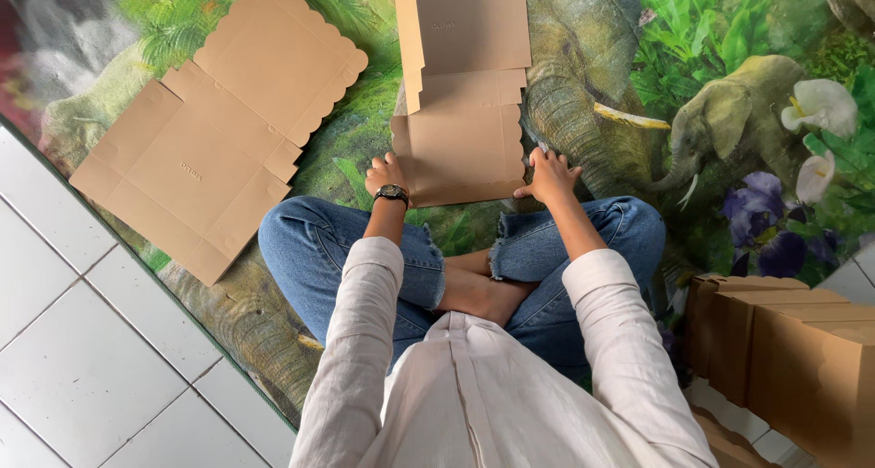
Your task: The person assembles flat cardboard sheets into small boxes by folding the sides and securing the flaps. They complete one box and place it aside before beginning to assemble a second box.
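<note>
— Jungle mat (pixel 583 85) underfoot, with elephants and flowers printed on it, and white tiles (pixel 82 340) along its left edge. What lies on the mat?

— Flat brown cardboard. One sheet (pixel 460 154) lies right in front of the crossed legs, in blue jeans (pixel 310 249). A second sheet (pixel 465 26) lies just beyond it, overlapping its far edge.

— And the hands?

— Well apart, one at each near corner of that closest sheet. Left hand (pixel 386 173) rests at the left edge, fingers curled onto the cardboard, with a dark watch (pixel 392 193) on the wrist. Right hand (pixel 550 176) sits at the right edge, fingers spread and pressed down by the scalloped side.

— Gripping it?

— Touching, both of them. Whether either hand is closed around the edge, I cannot tell; the fingers lie on top or along the rim.

— Anything else about?

— A bigger unfolded blank (pixel 219 122) lies flat to the left, well apart from the hands, its scalloped flap pointing away from the person. On the right, by the knee, stand folded boxes (pixel 784 349) of the same brown card, side by side at the mat's edge.

— Clothing?

— Pale long sleeves (pixel 365 340), the cuffs ending short of the wrists.
</note>
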